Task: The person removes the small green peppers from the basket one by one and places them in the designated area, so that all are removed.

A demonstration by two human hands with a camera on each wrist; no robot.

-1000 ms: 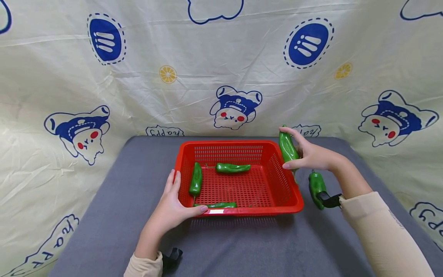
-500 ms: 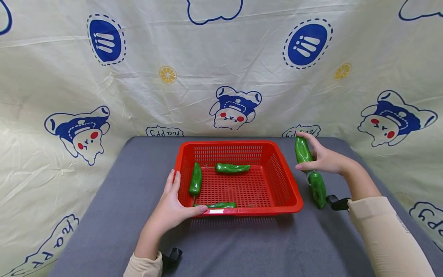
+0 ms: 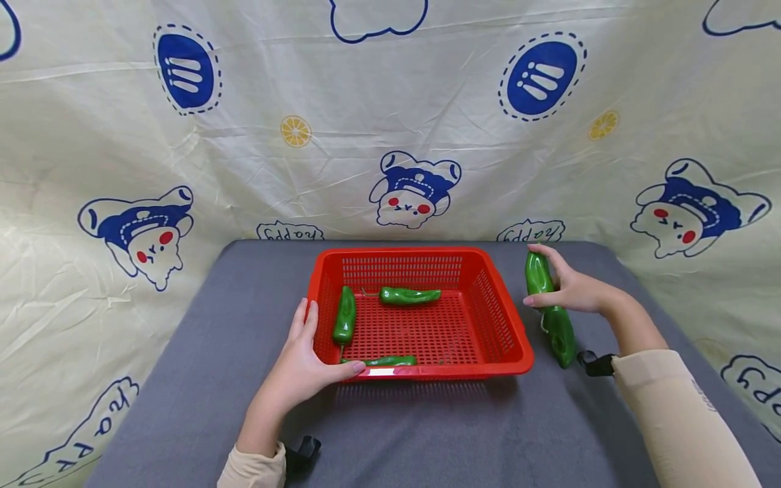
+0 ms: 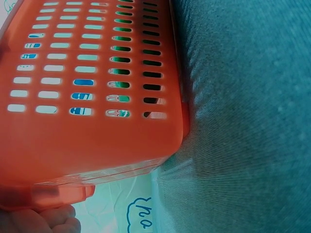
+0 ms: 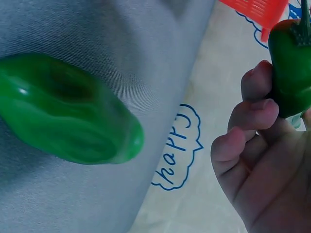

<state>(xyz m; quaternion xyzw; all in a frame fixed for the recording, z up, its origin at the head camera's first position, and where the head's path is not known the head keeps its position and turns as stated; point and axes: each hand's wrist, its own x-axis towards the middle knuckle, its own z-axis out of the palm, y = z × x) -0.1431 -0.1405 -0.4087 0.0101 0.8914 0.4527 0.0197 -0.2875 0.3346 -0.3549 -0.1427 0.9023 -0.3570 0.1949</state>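
A red perforated plastic basket (image 3: 464, 371) stands mid-table with several green chili peppers lying in it. My left hand (image 3: 311, 359) grips its near left corner, thumb along the front rim and fingers over the left one. Beyond the basket's right side, my right hand (image 3: 567, 288) holds another green pepper (image 3: 538, 272) lengthwise between thumb and fingers. Below that hand lies a further green pepper (image 3: 560, 337) on the cloth; the held one overlaps its upper end in the head view. In the right wrist view the held pepper (image 5: 289, 73) shows its stem end.
Inside the basket, one pepper (image 3: 345, 317) lies along the left wall, one (image 3: 410, 296) toward the back, and one (image 3: 390, 361) behind the front rim. Grey cloth (image 3: 427, 434) covers the table. A printed white curtain (image 3: 342, 183) rises behind it.
My right hand, holding the pepper, has moved right from the basket's right rim and then lowered toward the pepper on the cloth. The left hand and the basket stay in place.
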